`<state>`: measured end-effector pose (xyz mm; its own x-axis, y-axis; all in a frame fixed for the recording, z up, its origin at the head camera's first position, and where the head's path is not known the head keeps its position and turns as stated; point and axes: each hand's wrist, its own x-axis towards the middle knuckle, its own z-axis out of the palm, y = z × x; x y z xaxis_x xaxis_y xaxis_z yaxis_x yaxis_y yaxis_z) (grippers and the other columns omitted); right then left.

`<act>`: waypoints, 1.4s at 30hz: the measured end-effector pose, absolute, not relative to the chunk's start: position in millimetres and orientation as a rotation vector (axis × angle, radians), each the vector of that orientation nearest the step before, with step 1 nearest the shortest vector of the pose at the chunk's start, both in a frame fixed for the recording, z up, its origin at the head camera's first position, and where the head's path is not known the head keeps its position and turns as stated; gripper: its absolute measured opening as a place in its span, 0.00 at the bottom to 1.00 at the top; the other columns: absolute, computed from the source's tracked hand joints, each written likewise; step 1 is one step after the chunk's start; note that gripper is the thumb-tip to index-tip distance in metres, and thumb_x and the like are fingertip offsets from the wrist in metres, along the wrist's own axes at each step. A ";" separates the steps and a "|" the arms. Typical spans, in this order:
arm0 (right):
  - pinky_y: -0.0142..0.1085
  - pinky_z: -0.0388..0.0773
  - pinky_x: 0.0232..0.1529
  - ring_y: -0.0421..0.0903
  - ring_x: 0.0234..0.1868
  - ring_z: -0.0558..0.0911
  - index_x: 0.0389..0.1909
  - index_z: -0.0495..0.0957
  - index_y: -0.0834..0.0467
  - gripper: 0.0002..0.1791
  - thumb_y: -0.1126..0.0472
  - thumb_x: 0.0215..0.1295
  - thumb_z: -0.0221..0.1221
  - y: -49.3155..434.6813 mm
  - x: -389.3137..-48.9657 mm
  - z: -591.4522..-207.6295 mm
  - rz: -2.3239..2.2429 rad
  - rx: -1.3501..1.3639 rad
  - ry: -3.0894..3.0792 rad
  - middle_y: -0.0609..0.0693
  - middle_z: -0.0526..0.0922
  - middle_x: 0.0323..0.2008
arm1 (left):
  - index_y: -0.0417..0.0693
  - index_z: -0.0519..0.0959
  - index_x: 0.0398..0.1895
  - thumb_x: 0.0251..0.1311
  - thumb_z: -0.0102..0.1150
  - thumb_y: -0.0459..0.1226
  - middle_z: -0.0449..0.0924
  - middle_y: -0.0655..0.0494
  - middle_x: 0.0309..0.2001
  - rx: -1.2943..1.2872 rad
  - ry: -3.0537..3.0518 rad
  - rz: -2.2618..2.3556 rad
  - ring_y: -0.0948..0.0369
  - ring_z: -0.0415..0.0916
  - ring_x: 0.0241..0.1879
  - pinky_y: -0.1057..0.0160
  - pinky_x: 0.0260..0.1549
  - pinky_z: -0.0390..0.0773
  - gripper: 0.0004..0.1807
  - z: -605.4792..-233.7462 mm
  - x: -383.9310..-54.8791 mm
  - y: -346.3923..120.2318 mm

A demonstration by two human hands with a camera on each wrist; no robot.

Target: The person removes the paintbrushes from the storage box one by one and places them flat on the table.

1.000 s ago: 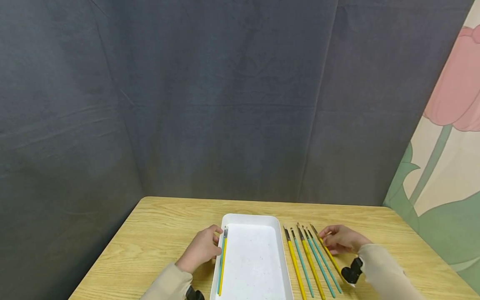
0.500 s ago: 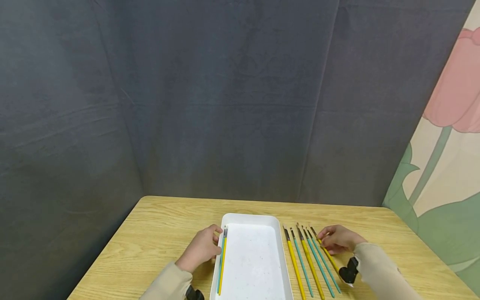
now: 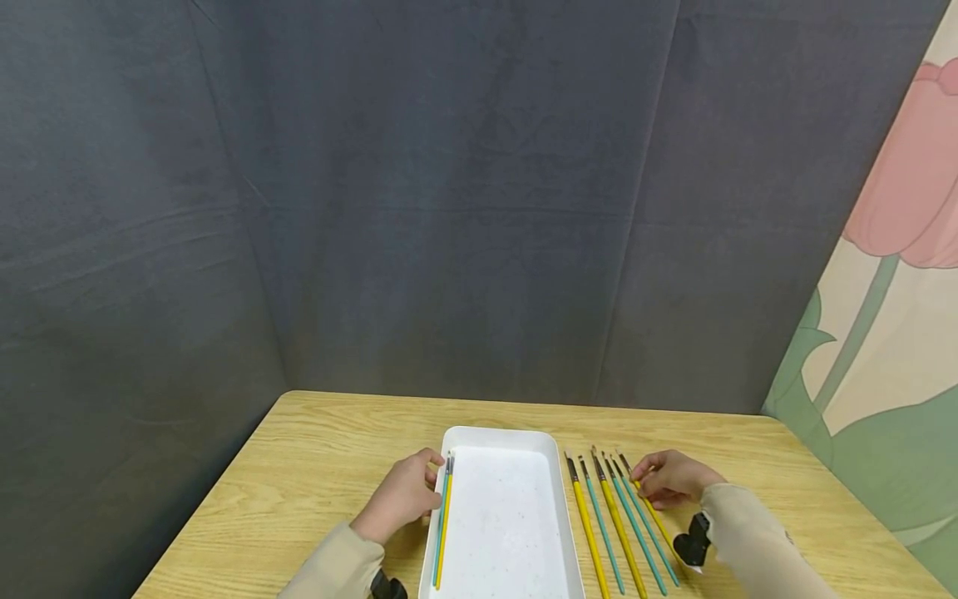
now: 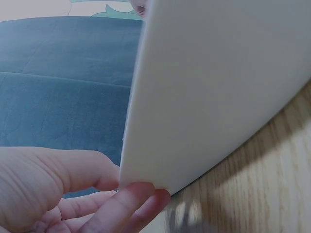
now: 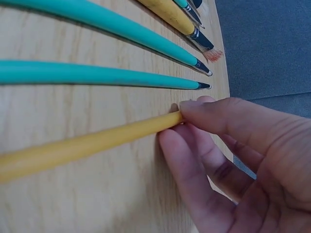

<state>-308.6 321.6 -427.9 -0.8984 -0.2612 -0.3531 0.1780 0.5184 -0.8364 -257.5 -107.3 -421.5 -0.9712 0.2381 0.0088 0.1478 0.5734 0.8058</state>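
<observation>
My left hand [image 3: 404, 497] grips the left wall of a white tray [image 3: 551, 491]; thumb and fingers meet at its rim in the left wrist view. Inside, along that wall, a teal paintbrush [image 3: 440, 532] and a yellow paintbrush [image 3: 445, 532] lie side by side. My right hand [image 3: 671, 477] pinches another yellow paintbrush [image 5: 97, 141] near its bristle end between thumb and finger. That brush slants at the right end of a row of brushes, bristles pointing away from me; the fingers hide its tip in the right wrist view.
Between tray and right hand, several paintbrushes lie roughly parallel on the wooden table [image 3: 337, 433], among them a thick yellow paintbrush [image 3: 588, 528] and a teal paintbrush [image 5: 112, 75]. A dark curtain [image 3: 464, 208] hangs behind the table; a flower-painted wall [image 3: 883, 358] is at right.
My right hand has shifted slightly left, and the yellow brush in it has moved a little closer to the neighbouring teal one. The left hand and tray have stayed in place.
</observation>
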 end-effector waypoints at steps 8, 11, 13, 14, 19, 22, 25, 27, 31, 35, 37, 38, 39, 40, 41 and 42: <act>0.30 0.80 0.26 0.37 0.22 0.76 0.41 0.76 0.68 0.11 0.72 0.56 0.59 320.8 -307.7 -428.7 -1.358 -0.060 2.328 0.48 0.80 0.26 | 0.31 0.70 0.57 0.48 0.59 0.22 0.78 0.43 0.37 0.331 2.690 1.378 0.61 0.75 0.21 0.64 0.19 0.77 0.27 -421.4 -257.7 -107.1; 0.30 0.80 0.26 0.37 0.22 0.76 0.41 0.76 0.68 0.11 0.72 0.56 0.59 321.1 -307.8 -429.5 -1.360 -0.059 2.332 0.48 0.80 0.26 | 0.31 0.70 0.57 0.48 0.59 0.22 0.78 0.43 0.38 0.320 2.685 1.375 0.60 0.75 0.22 0.64 0.20 0.78 0.28 -421.6 -257.9 -107.0; 0.30 0.80 0.26 0.37 0.22 0.76 0.41 0.76 0.68 0.11 0.72 0.56 0.59 321.6 -308.0 -429.8 -1.363 -0.062 2.328 0.48 0.80 0.26 | 0.31 0.70 0.57 0.48 0.59 0.22 0.78 0.43 0.38 0.311 2.679 1.374 0.60 0.75 0.22 0.64 0.20 0.78 0.28 -421.7 -258.0 -106.9; 0.30 0.80 0.27 0.37 0.22 0.76 0.41 0.76 0.68 0.11 0.72 0.56 0.59 321.9 -308.1 -429.7 -1.364 -0.066 2.322 0.48 0.80 0.26 | 0.31 0.70 0.57 0.48 0.59 0.22 0.78 0.43 0.38 0.307 2.676 1.376 0.60 0.75 0.22 0.64 0.20 0.78 0.28 -421.7 -257.9 -106.9; 0.31 0.81 0.29 0.37 0.25 0.76 0.45 0.76 0.68 0.13 0.70 0.58 0.59 325.3 -307.6 -426.4 -1.383 -0.109 2.260 0.48 0.81 0.27 | 0.31 0.70 0.57 0.48 0.59 0.22 0.78 0.44 0.37 0.297 2.673 1.380 0.60 0.75 0.22 0.63 0.20 0.77 0.28 -421.5 -257.7 -106.8; 0.33 0.82 0.32 0.38 0.26 0.76 0.47 0.75 0.68 0.15 0.69 0.59 0.57 329.0 -307.8 -422.6 -1.409 -0.137 2.222 0.48 0.80 0.28 | 0.31 0.70 0.57 0.48 0.59 0.22 0.78 0.44 0.37 0.300 2.671 1.384 0.60 0.75 0.22 0.63 0.19 0.76 0.28 -421.1 -257.5 -106.7; 0.37 0.83 0.35 0.40 0.29 0.77 0.50 0.73 0.68 0.16 0.68 0.61 0.56 330.9 -307.6 -415.7 -1.428 -0.159 2.215 0.48 0.79 0.31 | 0.31 0.70 0.57 0.48 0.58 0.22 0.78 0.44 0.37 0.306 2.671 1.383 0.60 0.75 0.22 0.63 0.19 0.77 0.28 -420.8 -257.6 -107.2; 0.39 0.83 0.39 0.42 0.33 0.79 0.52 0.72 0.68 0.17 0.67 0.63 0.56 329.1 -307.8 -409.8 -1.434 -0.170 2.226 0.49 0.79 0.34 | 0.31 0.70 0.57 0.48 0.59 0.22 0.78 0.44 0.37 0.311 2.676 1.381 0.60 0.75 0.22 0.63 0.20 0.77 0.28 -420.9 -257.9 -107.7; 0.42 0.83 0.45 0.45 0.41 0.81 0.56 0.68 0.69 0.20 0.62 0.68 0.55 315.9 -308.0 -397.2 -1.472 -0.239 2.215 0.54 0.78 0.44 | 0.31 0.70 0.57 0.47 0.59 0.22 0.78 0.43 0.37 0.319 2.681 1.383 0.60 0.75 0.23 0.64 0.20 0.78 0.28 -421.2 -257.9 -108.6; 0.43 0.82 0.49 0.47 0.43 0.80 0.57 0.68 0.67 0.21 0.59 0.69 0.55 286.2 -306.6 -387.6 -1.573 -0.285 2.137 0.55 0.76 0.47 | 0.31 0.70 0.57 0.47 0.58 0.22 0.77 0.44 0.37 0.320 2.671 1.392 0.60 0.75 0.22 0.64 0.20 0.78 0.29 -420.7 -258.0 -109.1; 0.43 0.82 0.49 0.46 0.41 0.80 0.56 0.68 0.66 0.20 0.59 0.69 0.55 266.8 -304.4 -384.3 -1.625 -0.292 2.090 0.54 0.76 0.44 | 0.31 0.70 0.57 0.47 0.58 0.22 0.77 0.44 0.37 0.320 2.671 1.396 0.60 0.75 0.22 0.64 0.19 0.77 0.29 -420.3 -257.8 -109.1; 0.42 0.82 0.49 0.46 0.40 0.80 0.56 0.68 0.66 0.19 0.59 0.69 0.55 256.5 -302.9 -382.6 -1.647 -0.297 2.065 0.54 0.76 0.44 | 0.31 0.70 0.57 0.47 0.58 0.21 0.77 0.44 0.37 0.318 2.670 1.398 0.60 0.75 0.21 0.64 0.19 0.77 0.29 -420.2 -257.7 -109.0; 0.42 0.82 0.48 0.45 0.40 0.80 0.55 0.69 0.65 0.19 0.60 0.69 0.55 246.0 -301.1 -381.2 -1.662 -0.301 2.044 0.53 0.76 0.43 | 0.31 0.70 0.57 0.47 0.58 0.21 0.77 0.44 0.37 0.317 2.671 1.398 0.60 0.75 0.21 0.64 0.19 0.77 0.29 -420.3 -257.7 -108.8; 0.41 0.82 0.48 0.45 0.40 0.80 0.55 0.69 0.65 0.18 0.60 0.69 0.55 235.2 -299.2 -379.8 -1.674 -0.305 2.024 0.53 0.76 0.42 | 0.31 0.70 0.57 0.46 0.58 0.21 0.77 0.44 0.37 0.316 2.672 1.399 0.60 0.74 0.21 0.64 0.18 0.76 0.29 -420.3 -257.7 -108.6; 0.41 0.82 0.48 0.45 0.40 0.80 0.55 0.68 0.66 0.18 0.61 0.69 0.55 224.8 -297.3 -378.8 -1.685 -0.314 2.001 0.52 0.76 0.42 | 0.31 0.70 0.57 0.46 0.58 0.21 0.77 0.44 0.37 0.314 2.673 1.399 0.61 0.74 0.21 0.64 0.18 0.76 0.29 -420.5 -257.9 -108.4; 0.41 0.82 0.48 0.44 0.39 0.80 0.55 0.68 0.66 0.18 0.61 0.69 0.55 214.2 -295.7 -377.9 -1.696 -0.313 1.979 0.52 0.75 0.42 | 0.31 0.70 0.57 0.46 0.58 0.21 0.77 0.44 0.37 0.312 2.674 1.400 0.61 0.74 0.21 0.64 0.18 0.76 0.28 -420.5 -258.1 -108.2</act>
<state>-295.7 214.2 -377.9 -0.8428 -0.4874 -0.2284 0.1511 0.1931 -0.9695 -258.1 -108.2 -420.5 -0.9731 0.2304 0.0001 0.1313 0.5542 0.8219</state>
